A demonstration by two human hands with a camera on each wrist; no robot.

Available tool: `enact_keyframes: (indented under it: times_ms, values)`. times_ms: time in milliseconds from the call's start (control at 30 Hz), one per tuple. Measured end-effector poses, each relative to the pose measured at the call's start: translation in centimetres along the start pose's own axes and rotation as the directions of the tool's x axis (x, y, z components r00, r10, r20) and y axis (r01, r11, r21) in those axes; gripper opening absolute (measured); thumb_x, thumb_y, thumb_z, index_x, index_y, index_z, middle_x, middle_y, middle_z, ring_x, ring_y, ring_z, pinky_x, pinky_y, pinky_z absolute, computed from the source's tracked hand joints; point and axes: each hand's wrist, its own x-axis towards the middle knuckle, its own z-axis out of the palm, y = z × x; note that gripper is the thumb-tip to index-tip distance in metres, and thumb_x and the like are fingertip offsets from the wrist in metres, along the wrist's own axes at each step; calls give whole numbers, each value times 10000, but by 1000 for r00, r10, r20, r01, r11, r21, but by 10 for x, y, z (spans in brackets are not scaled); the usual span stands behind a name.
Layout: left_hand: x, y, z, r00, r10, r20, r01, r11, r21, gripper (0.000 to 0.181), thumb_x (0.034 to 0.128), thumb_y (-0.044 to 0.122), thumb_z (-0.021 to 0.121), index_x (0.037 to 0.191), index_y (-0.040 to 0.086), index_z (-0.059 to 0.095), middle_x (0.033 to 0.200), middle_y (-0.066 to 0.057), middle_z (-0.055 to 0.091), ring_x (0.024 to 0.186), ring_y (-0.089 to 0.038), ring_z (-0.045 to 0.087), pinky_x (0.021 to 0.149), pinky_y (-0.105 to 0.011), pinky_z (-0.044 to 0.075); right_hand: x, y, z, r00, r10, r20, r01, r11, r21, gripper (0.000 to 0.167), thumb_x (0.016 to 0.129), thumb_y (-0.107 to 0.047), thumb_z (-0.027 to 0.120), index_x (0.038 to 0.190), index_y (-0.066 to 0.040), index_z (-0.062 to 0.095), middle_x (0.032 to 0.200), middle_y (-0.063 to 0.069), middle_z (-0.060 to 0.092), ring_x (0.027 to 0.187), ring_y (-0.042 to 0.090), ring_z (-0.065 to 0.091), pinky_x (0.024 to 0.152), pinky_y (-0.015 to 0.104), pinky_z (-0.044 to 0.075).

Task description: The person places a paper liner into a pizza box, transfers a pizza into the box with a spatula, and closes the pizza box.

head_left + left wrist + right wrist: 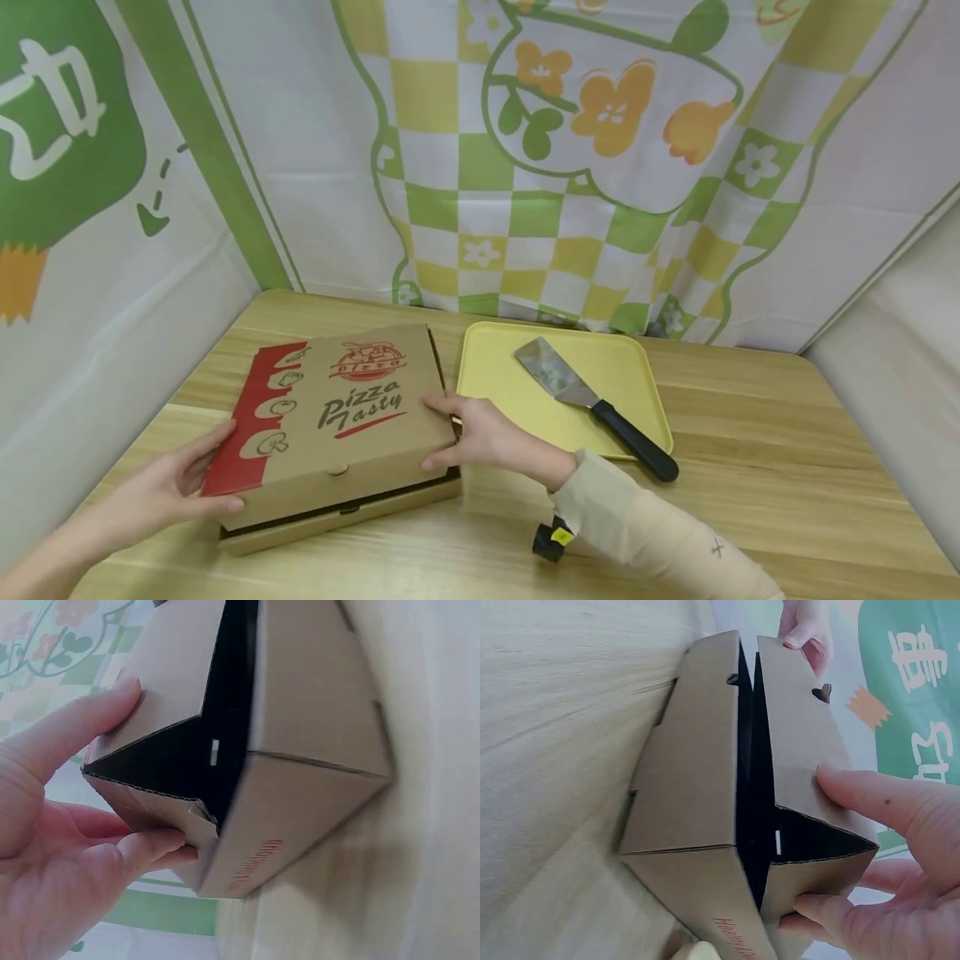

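A brown cardboard pizza box [352,417] with a red printed strip lies on the left of the table, its lid raised a little so a dark gap shows along the front. My left hand [153,500] grips the lid's left front corner, thumb on the front flap and fingers on the side flap. At the opposite front corner, my right hand [483,433] pinches the lid in the same manner. Both wrist views show the lid [161,682] standing apart from the box base [686,765]; the inside is too dark to make out.
Right of the box lies a yellow tray [491,367]. A spatula [558,371] with a metal blade and black handle rests across it, the handle past the tray's edge. Wooden tabletop [772,467] extends to the right. Printed cloth [427,167] hangs behind the table.
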Motion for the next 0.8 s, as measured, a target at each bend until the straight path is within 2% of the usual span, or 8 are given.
enact_keyframes:
  times_ms: [200,333,433,533,700,800]
  values:
    - [-3,-7,10,997,32,-64,-30,999,43,854,754,-82,665,1362,-188,75,1328,-475,86,1061,268,281,792,-8,390,-2,4,7,1000,9,-2,-9,998,54,762,701,-146,792,1344,7,412,1384,208,372,1166,256,480,811,188,476]
    - [-5,-6,13,995,52,-90,-46,996,70,849,748,-77,673,1363,-185,97,1330,-469,97,1071,267,278,795,0,382,-4,5,11,1000,10,-21,-10,1000,7,757,704,-165,790,1342,3,419,1375,229,374,1196,297,451,911,278,455]
    - [-7,-4,15,993,59,-101,-50,994,96,851,747,-62,682,1365,-181,108,1333,-464,105,1074,268,270,797,8,372,-5,6,14,1000,16,-27,-17,999,-49,750,709,-196,787,1343,-16,427,1378,240,360,1244,326,391,997,363,387]
    - [-7,-2,16,993,51,-110,-38,992,116,848,755,-37,688,1369,-173,119,1346,-452,113,1068,270,267,792,7,375,-5,6,13,1000,14,-28,-15,999,-37,740,716,-195,783,1341,-17,430,1379,235,363,1246,312,391,993,372,389]
    - [-7,4,16,990,16,-137,-1,995,104,826,766,-23,683,1377,-157,143,1361,-427,149,1051,259,298,761,-24,421,-5,4,7,1000,-10,-27,10,1000,10,719,719,-166,779,1327,7,438,1357,214,407,1226,270,423,976,354,406]
    - [-8,4,19,989,27,-146,-11,994,106,828,754,-27,693,1363,-176,153,1355,-434,153,1045,245,319,754,-34,432,-5,5,8,1000,-7,-22,7,1000,-8,719,718,-168,779,1328,6,439,1357,238,393,1230,289,414,985,360,397]
